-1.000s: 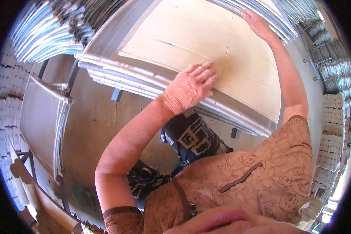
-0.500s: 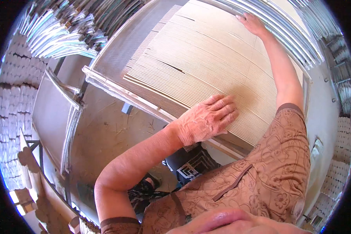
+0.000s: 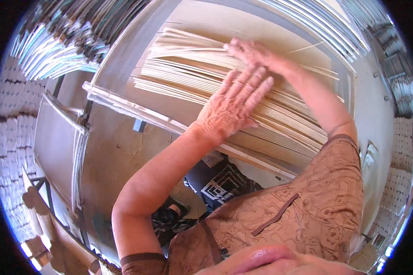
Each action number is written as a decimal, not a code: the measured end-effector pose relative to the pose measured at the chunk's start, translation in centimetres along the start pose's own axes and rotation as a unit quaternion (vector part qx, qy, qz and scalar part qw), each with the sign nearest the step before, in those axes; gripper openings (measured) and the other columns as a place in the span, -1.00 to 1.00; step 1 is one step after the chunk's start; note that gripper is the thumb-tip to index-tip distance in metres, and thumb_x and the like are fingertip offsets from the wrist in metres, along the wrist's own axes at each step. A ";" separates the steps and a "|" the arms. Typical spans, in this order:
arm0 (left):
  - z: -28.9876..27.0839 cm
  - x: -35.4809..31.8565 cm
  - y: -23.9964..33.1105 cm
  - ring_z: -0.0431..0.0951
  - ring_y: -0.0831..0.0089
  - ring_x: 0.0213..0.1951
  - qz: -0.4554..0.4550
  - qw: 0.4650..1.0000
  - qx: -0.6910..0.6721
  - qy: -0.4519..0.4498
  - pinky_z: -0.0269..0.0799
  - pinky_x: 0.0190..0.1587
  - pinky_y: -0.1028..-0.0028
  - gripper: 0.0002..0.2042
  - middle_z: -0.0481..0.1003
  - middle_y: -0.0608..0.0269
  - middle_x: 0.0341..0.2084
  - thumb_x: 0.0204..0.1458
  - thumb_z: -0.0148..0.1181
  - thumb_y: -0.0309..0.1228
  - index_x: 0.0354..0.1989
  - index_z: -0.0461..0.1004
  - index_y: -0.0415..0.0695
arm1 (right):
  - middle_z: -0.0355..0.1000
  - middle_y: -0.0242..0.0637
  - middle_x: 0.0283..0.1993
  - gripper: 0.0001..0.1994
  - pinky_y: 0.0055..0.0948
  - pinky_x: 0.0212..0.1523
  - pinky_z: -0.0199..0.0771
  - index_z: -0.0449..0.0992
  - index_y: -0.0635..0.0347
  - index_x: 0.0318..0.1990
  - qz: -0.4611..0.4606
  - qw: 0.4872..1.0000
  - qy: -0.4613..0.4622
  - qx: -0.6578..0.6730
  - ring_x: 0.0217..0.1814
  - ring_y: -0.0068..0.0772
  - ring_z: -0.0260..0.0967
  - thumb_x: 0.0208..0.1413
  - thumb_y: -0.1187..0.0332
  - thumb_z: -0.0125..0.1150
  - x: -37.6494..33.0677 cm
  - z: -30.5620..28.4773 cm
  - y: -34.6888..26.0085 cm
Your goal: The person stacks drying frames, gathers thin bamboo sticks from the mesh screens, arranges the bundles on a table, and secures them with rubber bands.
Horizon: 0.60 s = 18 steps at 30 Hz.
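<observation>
Nearest the camera, at 6 o'clock, a brown patterned sleeve and shirt (image 3: 303,206) fill the lower frame. The left forearm runs up from 7 o'clock to the left hand (image 3: 234,105), which lies flat with the fingers spread, its grip apart, palm pressed on a stack of pale thin sheets (image 3: 188,73). The right hand (image 3: 252,50) sits just beyond it at 12 o'clock, fingers loosely bent over the upper edge of the same stack; how tightly its grip is set cannot be told, since the fingertips are buried among the sheets.

The stack rests fanned and slanted on a grey worktop (image 3: 124,59) with a raised pale rim. Below the worktop lies a dusty concrete floor (image 3: 119,151), where a dark patterned trouser leg (image 3: 220,183) shows at 6 o'clock. At 9 o'clock a flat grey panel (image 3: 55,146) leans on a frame. Farther out, at 10 and 1 o'clock, stand racks of stacked metal-edged sheets (image 3: 55,50), blurred and bent by the lens. The right rim is washed out and hard to read.
</observation>
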State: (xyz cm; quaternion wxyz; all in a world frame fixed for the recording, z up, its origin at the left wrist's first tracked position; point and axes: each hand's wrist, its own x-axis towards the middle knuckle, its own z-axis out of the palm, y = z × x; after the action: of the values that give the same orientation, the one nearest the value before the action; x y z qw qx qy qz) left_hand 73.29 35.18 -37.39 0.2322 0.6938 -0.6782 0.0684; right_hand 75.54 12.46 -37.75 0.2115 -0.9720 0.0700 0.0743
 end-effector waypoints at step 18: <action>0.5 1.7 -1.0 -0.01 0.03 0.42 -0.042 0.997 0.056 0.030 -0.19 0.46 0.09 0.20 0.07 -0.06 0.38 -0.34 0.38 0.16 0.45 -0.13 -0.19 | 0.36 0.08 0.20 -0.25 -0.05 0.32 0.20 0.37 0.27 0.21 0.164 0.979 -0.064 -0.104 0.30 0.06 0.24 0.28 -0.28 -0.31 -14.6 -4.1 7.9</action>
State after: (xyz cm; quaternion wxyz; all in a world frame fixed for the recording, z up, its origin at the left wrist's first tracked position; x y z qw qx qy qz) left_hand 74.30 33.42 -37.38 0.2160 0.7312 -0.6364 0.1173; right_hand 60.40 5.16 -34.63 0.0978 -0.9572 0.2066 0.1774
